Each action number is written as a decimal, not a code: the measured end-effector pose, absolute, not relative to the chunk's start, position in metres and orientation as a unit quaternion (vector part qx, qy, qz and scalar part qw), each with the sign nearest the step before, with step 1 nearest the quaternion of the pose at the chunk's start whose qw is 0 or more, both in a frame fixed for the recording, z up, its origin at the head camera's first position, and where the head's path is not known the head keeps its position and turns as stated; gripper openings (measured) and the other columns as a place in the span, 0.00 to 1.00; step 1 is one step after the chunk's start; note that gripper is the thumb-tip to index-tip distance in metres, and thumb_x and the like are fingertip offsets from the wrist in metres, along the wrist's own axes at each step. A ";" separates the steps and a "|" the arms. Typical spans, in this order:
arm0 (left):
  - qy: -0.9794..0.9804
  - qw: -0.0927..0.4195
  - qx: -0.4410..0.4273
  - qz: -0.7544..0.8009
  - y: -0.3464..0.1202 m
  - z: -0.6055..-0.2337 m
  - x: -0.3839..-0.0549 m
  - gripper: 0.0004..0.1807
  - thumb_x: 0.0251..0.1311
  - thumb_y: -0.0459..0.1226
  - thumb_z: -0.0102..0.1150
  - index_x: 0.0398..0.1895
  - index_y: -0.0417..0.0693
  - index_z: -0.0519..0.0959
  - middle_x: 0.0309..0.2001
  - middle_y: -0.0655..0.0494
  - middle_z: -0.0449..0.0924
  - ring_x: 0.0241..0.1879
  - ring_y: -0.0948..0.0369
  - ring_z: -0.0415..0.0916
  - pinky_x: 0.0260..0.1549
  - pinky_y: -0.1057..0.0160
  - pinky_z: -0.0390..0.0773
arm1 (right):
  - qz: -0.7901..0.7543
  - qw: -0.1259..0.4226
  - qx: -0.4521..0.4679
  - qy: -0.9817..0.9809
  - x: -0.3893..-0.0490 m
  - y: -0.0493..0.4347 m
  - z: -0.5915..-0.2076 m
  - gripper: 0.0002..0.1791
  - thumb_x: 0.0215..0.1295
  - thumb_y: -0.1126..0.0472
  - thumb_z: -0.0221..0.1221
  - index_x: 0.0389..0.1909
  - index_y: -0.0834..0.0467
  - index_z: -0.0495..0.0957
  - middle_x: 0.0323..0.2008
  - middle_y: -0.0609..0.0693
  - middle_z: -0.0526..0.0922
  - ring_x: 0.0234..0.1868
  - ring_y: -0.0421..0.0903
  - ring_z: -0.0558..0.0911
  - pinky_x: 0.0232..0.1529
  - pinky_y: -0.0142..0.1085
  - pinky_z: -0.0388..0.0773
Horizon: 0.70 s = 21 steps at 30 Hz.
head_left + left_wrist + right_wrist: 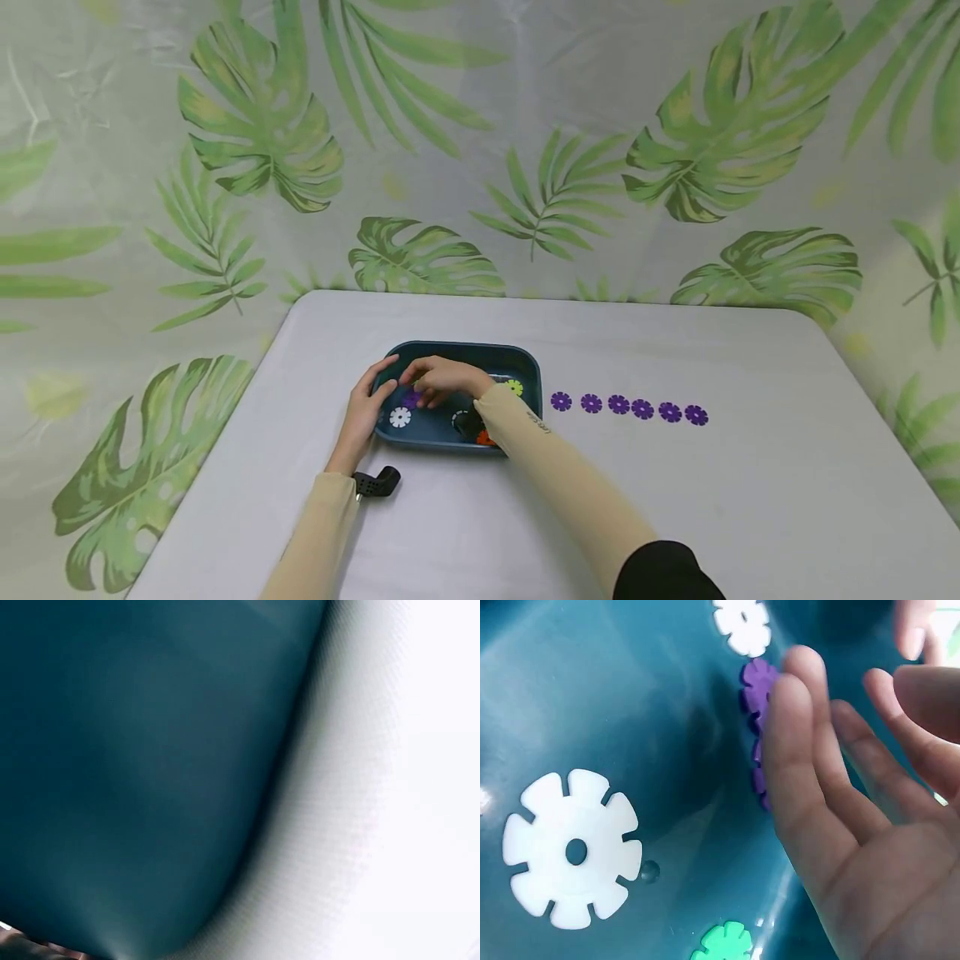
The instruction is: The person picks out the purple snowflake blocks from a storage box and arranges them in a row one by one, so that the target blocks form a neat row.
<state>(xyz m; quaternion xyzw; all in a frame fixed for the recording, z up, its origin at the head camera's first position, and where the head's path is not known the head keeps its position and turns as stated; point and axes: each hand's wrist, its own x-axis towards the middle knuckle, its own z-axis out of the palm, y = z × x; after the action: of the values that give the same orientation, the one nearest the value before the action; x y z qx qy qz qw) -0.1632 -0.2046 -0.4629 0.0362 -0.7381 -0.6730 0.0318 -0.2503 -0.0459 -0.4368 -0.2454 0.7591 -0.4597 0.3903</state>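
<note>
A dark teal plastic tray [450, 447] holds flower-shaped notched discs. My left hand [362, 417] grips its left rim, thumb over the inner side. Inside the tray, my right hand [444, 379] reaches down with its fingers fairly straight. Those fingertips [787, 712] are beside the purple discs [757, 679], partly covering them; whether they touch is unclear. A large white disc [574, 851], another white disc [742, 622] and a green disc [727, 943] lie nearby on the tray floor. The left wrist view shows mostly the tray's wall [150, 765].
Right of the tray, several purple discs [618, 404] form a row on the white-covered table [750, 500]. A yellow-green disc [514, 387] and an orange disc [485, 437] lie in the tray's right part. Behind the table hangs a leaf-patterned curtain [540, 192].
</note>
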 end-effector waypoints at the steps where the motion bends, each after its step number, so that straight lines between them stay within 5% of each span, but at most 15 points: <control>1: -0.738 0.032 0.034 -0.674 -0.204 -0.463 -0.163 0.23 0.70 0.31 0.47 0.68 0.41 0.65 0.72 0.45 0.54 0.72 0.52 0.44 0.68 0.49 0.45 | -0.456 0.396 -0.241 0.759 -0.250 -0.048 -0.438 0.19 0.67 0.71 0.46 0.58 0.66 0.71 0.52 0.62 0.73 0.37 0.53 0.81 0.39 0.39 0.80; 9: -0.736 0.034 0.036 -0.675 -0.204 -0.463 -0.163 0.23 0.70 0.30 0.47 0.68 0.41 0.66 0.72 0.45 0.55 0.72 0.52 0.45 0.68 0.51 0.45 | -0.434 0.430 -0.225 0.759 -0.249 -0.054 -0.441 0.19 0.64 0.76 0.47 0.55 0.69 0.72 0.41 0.58 0.76 0.36 0.52 0.81 0.45 0.43 0.79; 17: -0.739 0.033 0.042 -0.672 -0.203 -0.463 -0.164 0.23 0.70 0.31 0.48 0.68 0.42 0.66 0.72 0.46 0.55 0.72 0.53 0.45 0.68 0.52 0.46 | -0.442 0.380 -0.209 0.785 -0.254 -0.036 -0.441 0.11 0.66 0.74 0.51 0.46 0.69 0.76 0.20 0.52 0.74 0.18 0.41 0.74 0.23 0.31 0.75; 21: -0.742 0.036 0.042 -0.669 -0.204 -0.463 -0.163 0.23 0.69 0.31 0.48 0.67 0.41 0.66 0.71 0.45 0.55 0.72 0.53 0.45 0.68 0.52 0.46 | -0.448 0.361 -0.234 0.784 -0.260 -0.010 -0.432 0.11 0.67 0.72 0.50 0.47 0.68 0.76 0.19 0.50 0.73 0.17 0.40 0.72 0.23 0.32 0.71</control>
<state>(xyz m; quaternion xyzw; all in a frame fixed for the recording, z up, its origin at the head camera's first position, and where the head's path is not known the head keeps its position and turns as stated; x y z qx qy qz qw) -0.1632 -0.2035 -0.4627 0.0420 -0.7415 -0.6686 0.0364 -0.2598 -0.0101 -0.4321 -0.2337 0.7836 -0.4482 0.3613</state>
